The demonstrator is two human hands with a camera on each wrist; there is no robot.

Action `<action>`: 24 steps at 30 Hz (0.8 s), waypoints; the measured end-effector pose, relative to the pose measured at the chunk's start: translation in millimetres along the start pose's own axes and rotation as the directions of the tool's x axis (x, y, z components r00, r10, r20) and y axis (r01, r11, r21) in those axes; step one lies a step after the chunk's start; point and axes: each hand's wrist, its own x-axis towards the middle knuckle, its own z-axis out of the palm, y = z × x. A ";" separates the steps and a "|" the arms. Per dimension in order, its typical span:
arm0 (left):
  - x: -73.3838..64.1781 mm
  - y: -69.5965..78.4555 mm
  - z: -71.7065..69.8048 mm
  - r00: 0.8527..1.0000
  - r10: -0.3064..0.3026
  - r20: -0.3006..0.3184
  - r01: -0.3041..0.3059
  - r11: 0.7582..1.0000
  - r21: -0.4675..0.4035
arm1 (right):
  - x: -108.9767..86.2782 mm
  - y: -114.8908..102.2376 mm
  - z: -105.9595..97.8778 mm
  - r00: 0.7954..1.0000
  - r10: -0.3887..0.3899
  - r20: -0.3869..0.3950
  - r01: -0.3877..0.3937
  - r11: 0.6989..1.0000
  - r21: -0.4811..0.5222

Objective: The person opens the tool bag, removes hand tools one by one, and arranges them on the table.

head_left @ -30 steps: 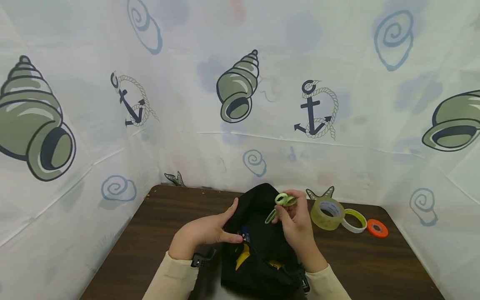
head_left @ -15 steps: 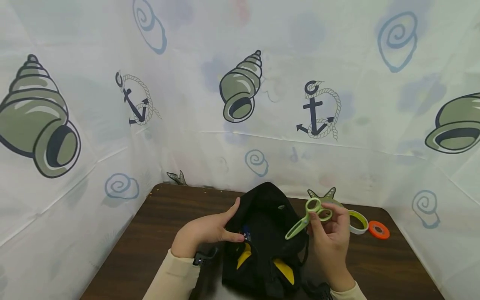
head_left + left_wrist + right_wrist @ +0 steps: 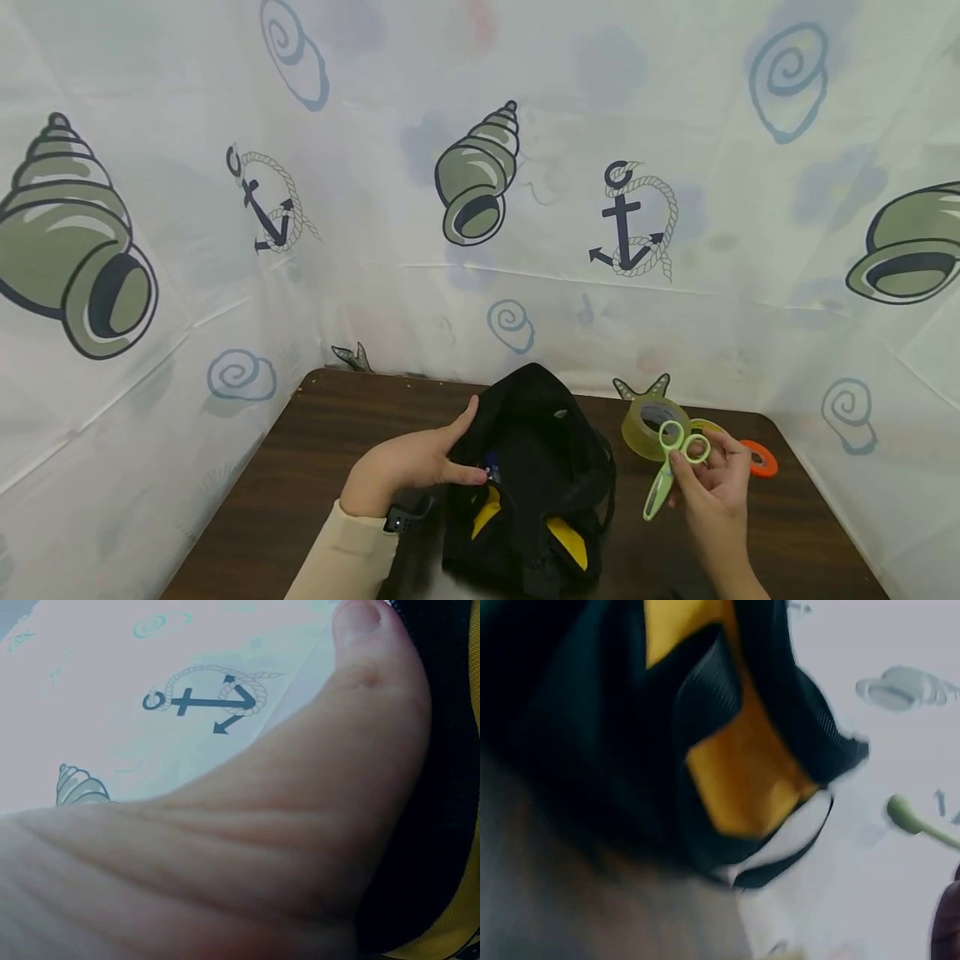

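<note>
A black bag (image 3: 536, 500) with yellow inside stands on the table, its top flap raised at the back. My left hand (image 3: 405, 462) grips its left side, thumb across the front and most fingers hidden behind the fabric. In the left wrist view the thumb lies beside the dark cloth. My right hand (image 3: 716, 496), off to the bag's right, pinches light green scissors (image 3: 658, 492) near the handle loops, blades pointing down. The right wrist view catches the bag's yellow lining (image 3: 742, 780), blurred, and a bit of the green scissors (image 3: 906, 815) at the right edge.
Behind the scissors stands a roll of clear yellowish packing tape (image 3: 637, 429). A white and yellow tape roll (image 3: 701, 425) is partly covered by the right hand, and an orange roll (image 3: 765, 462) lies farther right. A printed curtain (image 3: 375, 208) surrounds the brown table (image 3: 337, 433).
My right hand has moved the scissors from over the bag's opening out to the right, in front of the tape rolls. The left hand and the bag stay in place.
</note>
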 end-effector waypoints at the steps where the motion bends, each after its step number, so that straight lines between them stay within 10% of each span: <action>1: 0.6 -0.2 0.3 1.000 -0.001 -0.001 0.001 1.000 0.002 | 0.6 4.1 -5.9 0.999 0.035 0.000 -0.035 0.999 -0.031; 5: 3.0 -0.8 1.5 1.000 0.000 -0.001 0.000 1.000 0.010 | 2.4 22.8 -32.2 0.977 0.211 0.037 -0.198 0.957 -0.212; 10: 6.1 -0.4 0.9 1.000 -0.003 0.004 0.003 1.000 0.017 | 5.2 48.6 -55.8 0.931 0.364 0.038 -0.307 0.832 -0.463; 24: 8.4 0.7 0.2 1.000 -0.009 0.014 0.008 0.999 0.032 | 6.9 81.9 -73.7 0.918 0.395 0.014 -0.257 0.624 -0.738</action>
